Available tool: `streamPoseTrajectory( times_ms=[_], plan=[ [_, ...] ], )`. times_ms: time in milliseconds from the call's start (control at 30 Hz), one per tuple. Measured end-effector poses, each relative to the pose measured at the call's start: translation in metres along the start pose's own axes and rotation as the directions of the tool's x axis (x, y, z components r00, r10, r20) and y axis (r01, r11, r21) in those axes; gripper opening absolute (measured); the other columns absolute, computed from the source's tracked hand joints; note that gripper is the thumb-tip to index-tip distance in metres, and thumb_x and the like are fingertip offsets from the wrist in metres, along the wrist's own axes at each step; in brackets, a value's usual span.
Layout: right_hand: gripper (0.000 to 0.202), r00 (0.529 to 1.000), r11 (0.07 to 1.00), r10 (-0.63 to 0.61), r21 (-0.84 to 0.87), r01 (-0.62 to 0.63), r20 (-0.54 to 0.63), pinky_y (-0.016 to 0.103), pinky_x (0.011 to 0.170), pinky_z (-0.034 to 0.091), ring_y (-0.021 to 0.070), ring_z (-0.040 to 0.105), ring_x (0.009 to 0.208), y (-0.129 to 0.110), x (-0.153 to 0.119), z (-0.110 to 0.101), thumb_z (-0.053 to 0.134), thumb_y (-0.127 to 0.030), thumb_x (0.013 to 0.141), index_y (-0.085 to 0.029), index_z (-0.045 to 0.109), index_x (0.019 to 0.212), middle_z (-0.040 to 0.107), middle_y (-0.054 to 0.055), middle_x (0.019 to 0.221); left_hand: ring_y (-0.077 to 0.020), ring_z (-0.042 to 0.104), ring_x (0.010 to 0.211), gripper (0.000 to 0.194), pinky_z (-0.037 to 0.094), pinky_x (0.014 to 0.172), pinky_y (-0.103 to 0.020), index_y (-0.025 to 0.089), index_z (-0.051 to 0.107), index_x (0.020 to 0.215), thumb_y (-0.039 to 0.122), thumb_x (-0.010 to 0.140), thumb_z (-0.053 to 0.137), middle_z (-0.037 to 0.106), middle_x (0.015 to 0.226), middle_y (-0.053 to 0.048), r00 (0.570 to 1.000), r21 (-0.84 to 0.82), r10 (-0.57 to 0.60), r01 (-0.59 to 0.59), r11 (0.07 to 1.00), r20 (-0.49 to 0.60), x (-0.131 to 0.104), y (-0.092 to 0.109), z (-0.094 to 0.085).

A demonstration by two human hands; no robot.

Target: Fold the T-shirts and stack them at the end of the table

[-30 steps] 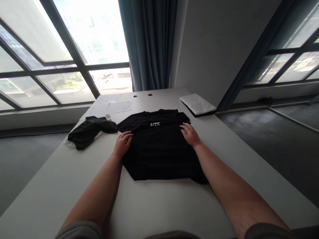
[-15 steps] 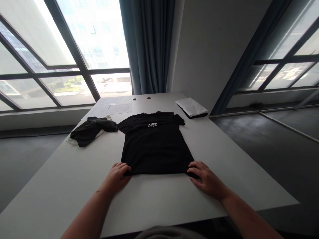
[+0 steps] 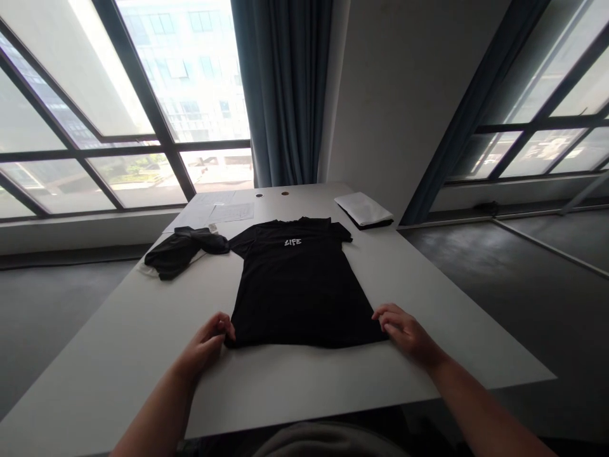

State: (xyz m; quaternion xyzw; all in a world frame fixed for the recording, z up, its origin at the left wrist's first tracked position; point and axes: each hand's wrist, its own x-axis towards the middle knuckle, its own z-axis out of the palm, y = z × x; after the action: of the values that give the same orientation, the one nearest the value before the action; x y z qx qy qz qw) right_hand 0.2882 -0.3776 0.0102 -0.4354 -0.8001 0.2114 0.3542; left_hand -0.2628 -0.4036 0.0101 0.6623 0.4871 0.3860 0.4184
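Note:
A black T-shirt (image 3: 299,285) with white lettering lies flat, front up, on the white table (image 3: 295,387), its collar toward the far end and its hem near me. My left hand (image 3: 209,339) is closed at the left hem corner, pinching the black cloth. At the right hem corner is my right hand (image 3: 404,330), its fingers curled and touching the shirt's edge. Whether those right fingertips grip any cloth is hard to make out.
A crumpled black and white bundle (image 3: 183,251) lies left of the shirt. Paper sheets (image 3: 231,211) are behind it. A folded white and black item (image 3: 364,209) rests at the back right. Windows and a blue curtain (image 3: 288,95) stand beyond the table.
The hem has come nearer to me and is spread wider. My left hand has moved left, my right hand right, out to the corners. The camera view has shifted slightly.

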Motion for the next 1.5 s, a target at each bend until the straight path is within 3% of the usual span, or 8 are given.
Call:
streamPoseTrajectory(
  times_ms=[100, 200, 333, 467, 767, 1133, 1367, 1500],
  plan=[
    [0.016, 0.996, 0.992, -0.04, -0.113, 0.049, 0.079, 0.044, 0.094, 0.054, 0.0272, 0.065, 0.106, -0.01, 0.001, 0.004, 0.06, -0.034, 0.095, -0.025, 0.067, 0.084, 0.07, 0.009, 0.109, -0.0222, 0.066, 0.078, 0.034, 0.053, 0.079, -0.038, 0.023, 0.06, 0.112, 0.052, 0.096, 0.051, 0.069, 0.081, -0.005, 0.999, 0.152, -0.006, -0.002, 0.988, 0.054, -0.007, 0.007, 0.005],
    [0.024, 0.984, 0.964, -0.079, -0.239, 0.117, 0.161, 0.049, 0.101, 0.051, 0.0309, 0.062, 0.114, -0.019, -0.002, 0.012, 0.077, -0.043, 0.084, -0.028, 0.072, 0.102, 0.069, 0.01, 0.12, -0.0269, 0.066, 0.103, 0.028, 0.049, 0.097, -0.044, 0.026, 0.067, 0.107, 0.046, 0.088, 0.068, 0.071, 0.107, -0.008, 0.99, 0.469, 0.082, -0.128, 0.874, 0.117, -0.008, 0.014, 0.016],
    [0.01, 0.991, 0.943, -0.094, -0.31, 0.12, 0.095, 0.048, 0.097, 0.052, 0.0277, 0.065, 0.107, -0.018, -0.007, 0.022, 0.066, -0.033, 0.094, -0.028, 0.072, 0.102, 0.071, 0.009, 0.111, -0.0279, 0.064, 0.109, 0.018, 0.047, 0.101, -0.045, 0.028, 0.071, 0.099, 0.037, 0.084, 0.073, 0.069, 0.117, -0.007, 0.978, 0.659, 0.136, -0.208, 0.723, 0.159, -0.005, 0.016, 0.027],
    [0.016, 0.994, 0.947, -0.11, -0.303, 0.109, 0.011, 0.043, 0.088, 0.054, 0.0248, 0.067, 0.094, -0.013, -0.007, 0.023, 0.055, -0.026, 0.1, -0.026, 0.07, 0.1, 0.072, 0.008, 0.099, -0.0234, 0.066, 0.098, 0.011, 0.049, 0.092, -0.039, 0.026, 0.068, 0.091, 0.033, 0.094, 0.061, 0.071, 0.106, -0.007, 0.976, 0.664, 0.166, -0.217, 0.715, 0.14, -0.001, 0.011, 0.026],
    [0.012, 0.994, 0.962, -0.098, -0.252, 0.109, 0.054, 0.041, 0.082, 0.055, 0.0241, 0.065, 0.089, -0.01, -0.014, 0.008, 0.06, -0.03, 0.099, -0.026, 0.071, 0.096, 0.07, 0.007, 0.092, -0.0227, 0.067, 0.089, 0.015, 0.052, 0.086, -0.036, 0.025, 0.062, 0.092, 0.037, 0.096, 0.055, 0.072, 0.095, -0.005, 0.991, 0.593, 0.125, -0.125, 0.795, 0.041, -0.003, 0.01, 0.021],
    [0.014, 0.992, 0.979, -0.056, -0.201, 0.032, -0.115, 0.046, 0.087, 0.055, 0.0275, 0.065, 0.095, -0.021, -0.012, 0.009, 0.051, -0.031, 0.101, -0.028, 0.063, 0.094, 0.069, 0.009, 0.096, -0.0202, 0.067, 0.085, 0.022, 0.053, 0.081, -0.032, 0.025, 0.063, 0.095, 0.044, 0.097, 0.052, 0.072, 0.093, -0.002, 0.988, 0.459, 0.084, -0.016, 0.888, -0.129, -0.002, 0.0, 0.014],
    [0.012, 0.992, 0.974, -0.053, -0.226, 0.026, -0.115, 0.045, 0.089, 0.053, 0.0269, 0.064, 0.096, -0.021, -0.012, 0.009, 0.05, -0.028, 0.102, -0.028, 0.06, 0.096, 0.068, 0.009, 0.098, -0.0204, 0.067, 0.089, 0.006, 0.053, 0.083, -0.033, 0.025, 0.062, 0.092, 0.028, 0.087, 0.061, 0.071, 0.097, -0.003, 0.988, 0.552, 0.153, -0.129, 0.824, 0.002, -0.007, 0.005, 0.015],
    [0.008, 0.994, 0.948, -0.094, -0.302, 0.104, 0.048, 0.044, 0.087, 0.052, 0.0259, 0.065, 0.093, -0.017, -0.013, 0.007, 0.057, -0.024, 0.097, -0.027, 0.064, 0.095, 0.07, 0.007, 0.097, -0.0224, 0.068, 0.098, 0.008, 0.053, 0.091, -0.035, 0.026, 0.065, 0.089, 0.022, 0.085, 0.06, 0.072, 0.104, -0.005, 0.978, 0.589, 0.183, -0.205, 0.782, 0.096, -0.014, 0.006, 0.011]
  ],
)
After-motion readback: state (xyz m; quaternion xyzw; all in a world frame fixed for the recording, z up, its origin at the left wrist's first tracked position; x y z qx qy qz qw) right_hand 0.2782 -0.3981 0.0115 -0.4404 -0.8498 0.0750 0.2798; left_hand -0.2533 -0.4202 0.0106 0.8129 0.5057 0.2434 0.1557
